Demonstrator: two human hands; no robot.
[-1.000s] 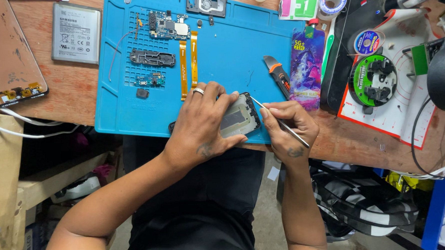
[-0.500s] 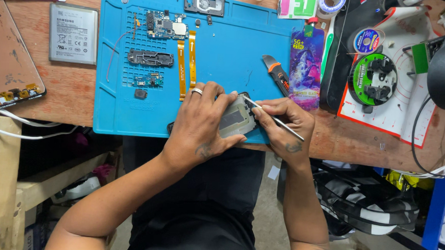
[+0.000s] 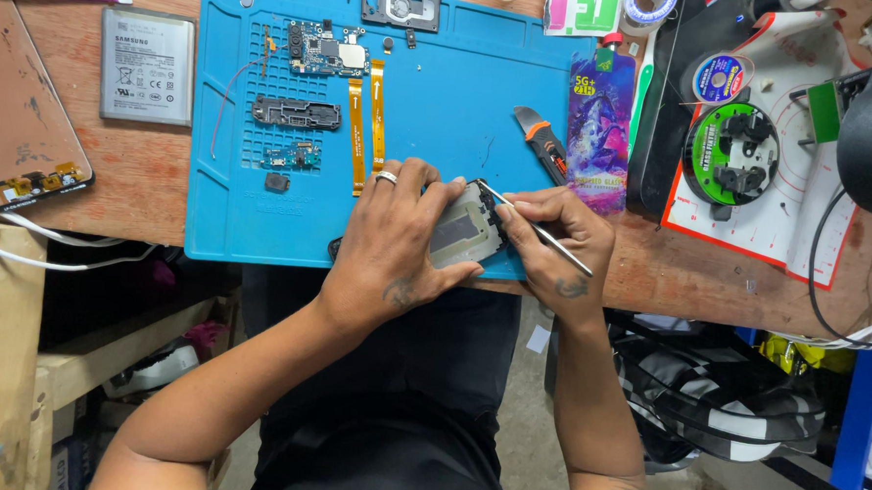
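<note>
**Tweezers at the phone frame**

Little has changed since a second ago — both hands stay put at the near edge of the blue silicone mat point(image 3: 442, 108). The left hand point(image 3: 392, 238) clasps the opened phone frame point(image 3: 464, 234); the right hand point(image 3: 558, 245) pinches thin metal tweezers point(image 3: 535, 227) against its edge. Farther back lie two orange flex ribbons point(image 3: 366, 124), a circuit board point(image 3: 327, 49) and a flat grey battery point(image 3: 147, 66).
</note>
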